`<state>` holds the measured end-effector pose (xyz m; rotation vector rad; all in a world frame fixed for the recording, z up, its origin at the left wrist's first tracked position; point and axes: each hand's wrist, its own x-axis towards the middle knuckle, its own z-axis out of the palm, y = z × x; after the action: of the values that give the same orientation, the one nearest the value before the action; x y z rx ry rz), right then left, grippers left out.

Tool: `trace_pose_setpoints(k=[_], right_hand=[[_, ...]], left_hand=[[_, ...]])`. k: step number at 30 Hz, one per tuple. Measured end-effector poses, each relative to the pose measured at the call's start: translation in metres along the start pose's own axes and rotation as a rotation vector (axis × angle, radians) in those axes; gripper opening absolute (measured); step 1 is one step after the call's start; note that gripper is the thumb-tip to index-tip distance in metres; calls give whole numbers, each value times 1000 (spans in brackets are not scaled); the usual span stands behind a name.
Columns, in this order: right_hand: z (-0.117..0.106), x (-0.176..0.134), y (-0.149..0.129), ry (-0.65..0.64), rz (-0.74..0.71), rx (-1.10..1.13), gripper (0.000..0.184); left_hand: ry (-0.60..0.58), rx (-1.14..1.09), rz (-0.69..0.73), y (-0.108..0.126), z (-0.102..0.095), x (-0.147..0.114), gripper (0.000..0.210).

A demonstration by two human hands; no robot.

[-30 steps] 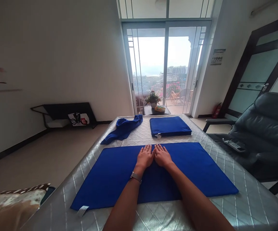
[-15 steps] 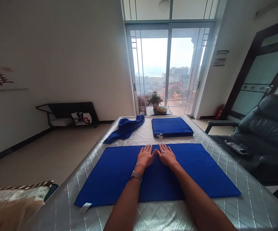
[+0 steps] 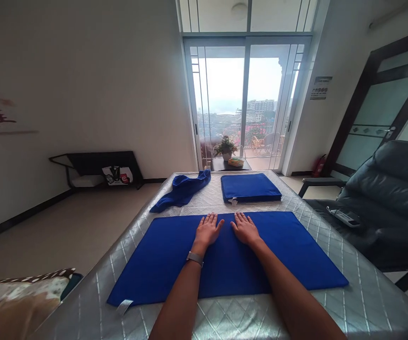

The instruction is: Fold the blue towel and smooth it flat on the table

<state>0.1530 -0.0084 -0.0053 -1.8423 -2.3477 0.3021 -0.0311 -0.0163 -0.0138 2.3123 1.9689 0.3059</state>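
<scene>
A blue cloth (image 3: 232, 269) lies spread flat in front of me, with a white label at its near left corner. My left hand (image 3: 208, 230) rests palm down near its far edge, fingers stretched out, a watch on the wrist. To the right of it my right hand (image 3: 245, 229) also lies flat on the cloth, thumb apart from the fingers. Beyond them sits a neat stack of folded blue cloths (image 3: 251, 185) with small white labels showing. A crumpled blue cloth (image 3: 182, 190) lies at the far left.
Everything lies on a table with a silver quilted cover (image 3: 97, 288). A dark armchair (image 3: 395, 189) holding a remote-like device (image 3: 343, 216) stands at the right. Behind the table is a small stand with a potted plant (image 3: 227, 147). A patterned cushion (image 3: 16, 297) shows at lower left.
My left hand has slid a little to the left, so a gap now separates the two thumbs. My right hand stays nearly in place, and the cloths look the same.
</scene>
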Motion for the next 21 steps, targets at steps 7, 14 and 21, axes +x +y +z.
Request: trace_pose_setpoints(k=[7, 14, 21], right_hand=[[-8, -3, 28, -8, 37, -26, 68], [-20, -15, 114, 18, 99, -104, 69], [-27, -19, 169, 11, 183, -140, 69]], left_hand=[[7, 36, -50, -31, -6, -8, 72], [14, 86, -112, -102, -13, -17, 71], [17, 68, -233, -151, -17, -21, 71]])
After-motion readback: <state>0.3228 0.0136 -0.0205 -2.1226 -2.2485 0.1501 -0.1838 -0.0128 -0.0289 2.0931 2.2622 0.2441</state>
